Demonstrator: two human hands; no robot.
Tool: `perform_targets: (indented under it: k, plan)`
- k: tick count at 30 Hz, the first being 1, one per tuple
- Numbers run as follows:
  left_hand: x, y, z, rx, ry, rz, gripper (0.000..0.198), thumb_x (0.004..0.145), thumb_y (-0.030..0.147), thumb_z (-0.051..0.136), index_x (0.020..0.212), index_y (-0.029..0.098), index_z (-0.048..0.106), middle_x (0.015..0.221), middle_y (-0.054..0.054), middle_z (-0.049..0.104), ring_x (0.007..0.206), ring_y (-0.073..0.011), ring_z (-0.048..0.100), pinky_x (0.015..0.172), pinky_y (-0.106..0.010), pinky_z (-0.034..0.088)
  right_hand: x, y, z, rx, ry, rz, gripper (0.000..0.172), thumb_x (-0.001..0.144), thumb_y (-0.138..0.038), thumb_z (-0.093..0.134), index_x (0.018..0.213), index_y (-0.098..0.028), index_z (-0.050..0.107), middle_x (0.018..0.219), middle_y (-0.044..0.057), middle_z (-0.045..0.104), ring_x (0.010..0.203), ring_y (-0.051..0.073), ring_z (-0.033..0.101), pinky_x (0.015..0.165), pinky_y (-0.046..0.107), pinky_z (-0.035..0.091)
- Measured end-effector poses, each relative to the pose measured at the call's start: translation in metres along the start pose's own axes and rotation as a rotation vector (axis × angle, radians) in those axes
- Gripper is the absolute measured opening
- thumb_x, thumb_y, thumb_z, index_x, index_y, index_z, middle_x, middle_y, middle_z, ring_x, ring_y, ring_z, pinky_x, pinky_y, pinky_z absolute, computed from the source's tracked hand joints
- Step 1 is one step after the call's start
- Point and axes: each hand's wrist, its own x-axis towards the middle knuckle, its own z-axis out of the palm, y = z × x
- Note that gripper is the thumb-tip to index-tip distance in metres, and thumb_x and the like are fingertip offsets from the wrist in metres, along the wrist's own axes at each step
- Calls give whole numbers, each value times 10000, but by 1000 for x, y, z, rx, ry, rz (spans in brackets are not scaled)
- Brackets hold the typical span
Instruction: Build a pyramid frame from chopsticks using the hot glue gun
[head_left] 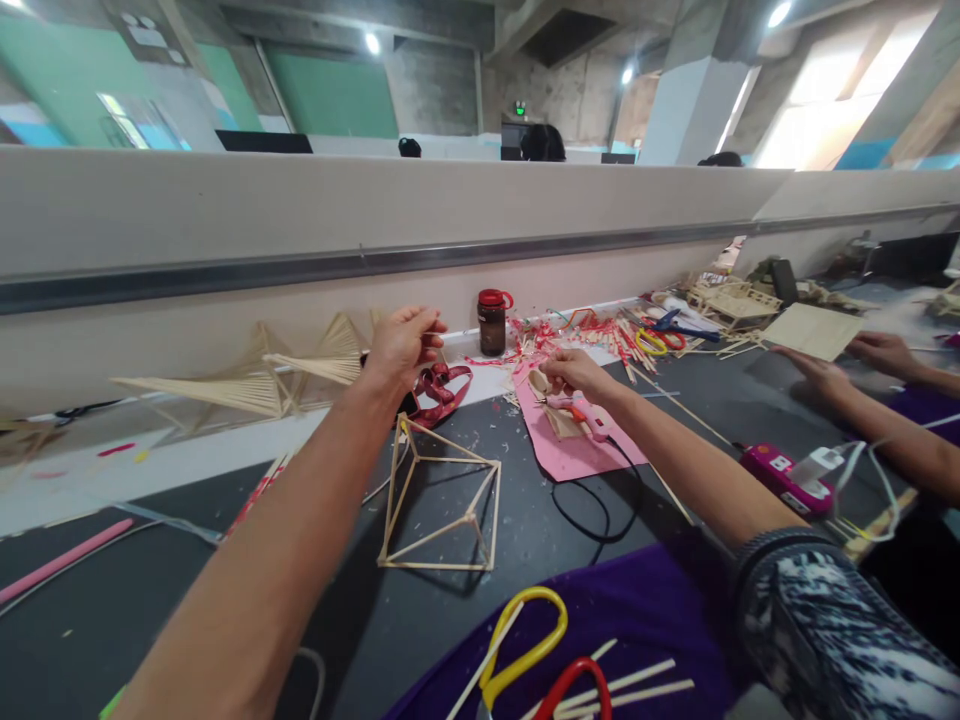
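Observation:
My left hand (403, 342) reaches far forward with its fingers curled, pinching at a fan-shaped bundle of thin sticks (330, 355) near the partition wall. My right hand (574, 372) is closed over small stick pieces at the top of a pink mat (577, 450), just above a pink glue gun (581, 412) lying on it. A pyramid frame of sticks (442, 505) stands on the dark table between my arms. Red ribbon (439, 390) lies below my left hand.
A dark jar with a red lid (493, 322) stands by the wall. Scissors with yellow and red handles (544, 660) lie on purple cloth near me. Another person's hands (855, 365) work at the right beside a flat board (814, 330). A pink power strip (784, 478) and cables lie right.

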Motion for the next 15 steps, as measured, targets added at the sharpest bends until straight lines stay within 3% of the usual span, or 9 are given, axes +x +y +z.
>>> perform_targets:
  k: [5,8,12,15]
  plan:
    - [-8,-15,13,143,-157,-13,111,782,258,567,792,150,590,677,-4,608,437,-55,512,356,-143,350,-8,-10,18,-148,-40,-86,267,789,-263,485,536,-188,442,442,-33,456,374,81,398,378,214,272]
    - [-12,-22,16,255,-229,-24,127,761,271,599,753,146,615,669,-21,623,438,-64,522,358,-147,342,-12,-12,27,-223,-51,-107,299,815,-318,488,552,-187,435,469,-34,459,387,75,389,389,214,262]
    - [-14,-28,14,395,-250,-23,79,682,203,665,736,153,638,579,1,607,425,-73,520,389,-155,367,-24,-15,36,-281,-113,-105,333,824,-412,509,591,-180,452,482,-34,469,388,71,402,399,208,276]
    - [-13,-31,13,462,-246,-16,123,664,184,673,782,156,653,558,1,615,440,-87,538,429,-176,406,-38,-16,40,-303,-232,-124,315,832,-401,513,622,-175,450,482,-42,464,403,65,412,406,193,283]
